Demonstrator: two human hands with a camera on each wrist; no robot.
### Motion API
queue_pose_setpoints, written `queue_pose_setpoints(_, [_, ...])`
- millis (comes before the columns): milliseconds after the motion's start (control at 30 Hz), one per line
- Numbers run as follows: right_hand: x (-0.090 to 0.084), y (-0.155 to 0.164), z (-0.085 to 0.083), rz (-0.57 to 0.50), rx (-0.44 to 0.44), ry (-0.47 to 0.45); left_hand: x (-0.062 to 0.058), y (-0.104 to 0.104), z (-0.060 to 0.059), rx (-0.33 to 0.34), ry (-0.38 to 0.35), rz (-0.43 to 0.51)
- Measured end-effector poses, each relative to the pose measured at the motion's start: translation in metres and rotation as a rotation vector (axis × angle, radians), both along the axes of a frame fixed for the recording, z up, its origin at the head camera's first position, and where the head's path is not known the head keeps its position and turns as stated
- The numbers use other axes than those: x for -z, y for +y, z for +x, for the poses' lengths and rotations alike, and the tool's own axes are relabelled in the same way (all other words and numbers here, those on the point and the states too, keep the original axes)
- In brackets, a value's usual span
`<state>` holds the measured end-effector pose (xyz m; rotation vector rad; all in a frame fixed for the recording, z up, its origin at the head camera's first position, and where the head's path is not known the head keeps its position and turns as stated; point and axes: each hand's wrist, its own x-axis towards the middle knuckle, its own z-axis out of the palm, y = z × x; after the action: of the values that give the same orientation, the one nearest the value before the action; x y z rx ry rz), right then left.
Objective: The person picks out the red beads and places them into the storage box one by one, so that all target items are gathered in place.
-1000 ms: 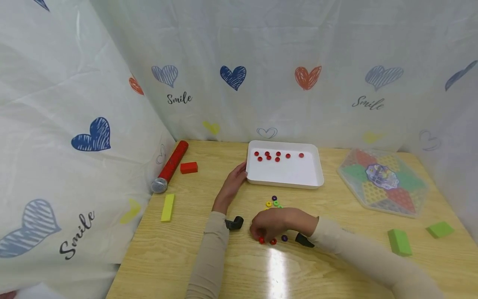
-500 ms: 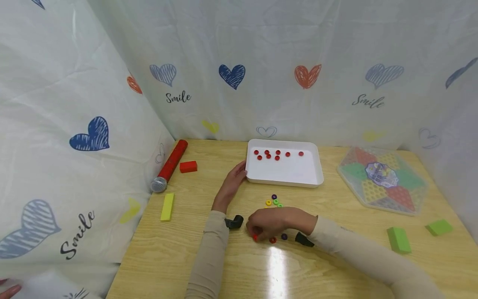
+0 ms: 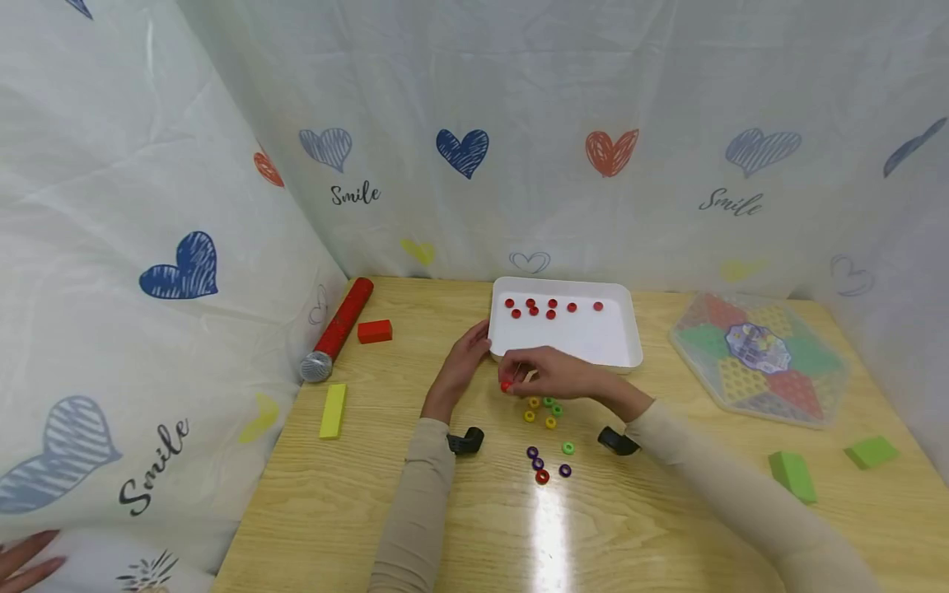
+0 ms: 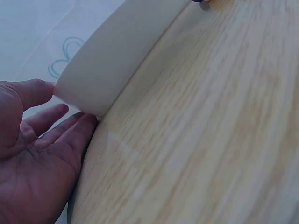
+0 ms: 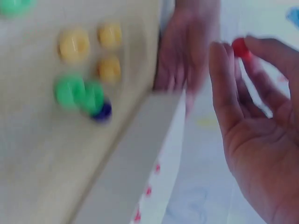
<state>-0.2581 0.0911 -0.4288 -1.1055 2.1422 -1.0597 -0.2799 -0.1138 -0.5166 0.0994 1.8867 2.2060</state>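
My right hand (image 3: pixel 552 372) pinches a red ring-shaped bead (image 5: pixel 240 47) between thumb and fingertips, just in front of the white tray (image 3: pixel 571 350). Several red beads (image 3: pixel 551 315) lie in the tray's far half. At the tray's near left corner, my left hand (image 3: pixel 461 362) touches its side with fairly straight fingers, the thumb (image 4: pixel 39 93) near the rim. On the table before the tray are yellow beads (image 3: pixel 530 417), green beads (image 3: pixel 567 448), purple beads (image 3: pixel 566 471) and one red bead (image 3: pixel 543 477).
Left on the table are a red microphone-shaped thing (image 3: pixel 337 329), a red block (image 3: pixel 375 331) and a yellow block (image 3: pixel 333 411). Right are a hexagonal board-game box (image 3: pixel 759 358) and green blocks (image 3: pixel 792 477). Another person's hand (image 3: pixel 30 560) shows at lower left.
My right hand has picked a red bead off the table and moved forward to the tray's near edge, uncovering the loose beads. The left hand stays put. Another hand appears at lower left.
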Motion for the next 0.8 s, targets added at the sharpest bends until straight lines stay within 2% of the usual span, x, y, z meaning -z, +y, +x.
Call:
queue_pose_setpoints(67, [0.0,0.011,-0.014,-0.007,0.12,0.035,0.001,0.001,0.0,0.002,-0.005,0.001])
queue_pose_setpoints(167, [0.003,0.027,-0.036,0.065,0.272,0.134,0.003,0.001,-0.001,0.006,-0.007,0.003])
queue_pose_setpoints(333, [0.006,0.046,-0.071,0.237,0.421,0.215,0.006,-0.001,-0.003,-0.006,-0.006,-0.004])
queue_pose_setpoints(500, [0.007,0.057,-0.096,0.354,0.467,0.177,0.005,-0.002,-0.002,-0.011,-0.012,-0.025])
queue_pose_setpoints(600, [0.011,0.06,-0.107,0.392,0.481,0.121,0.006,-0.002,-0.002,-0.006,-0.009,-0.022])
queue_pose_setpoints(800, [0.022,0.065,-0.124,0.468,0.481,0.074,0.008,-0.001,-0.003,-0.001,-0.01,-0.016])
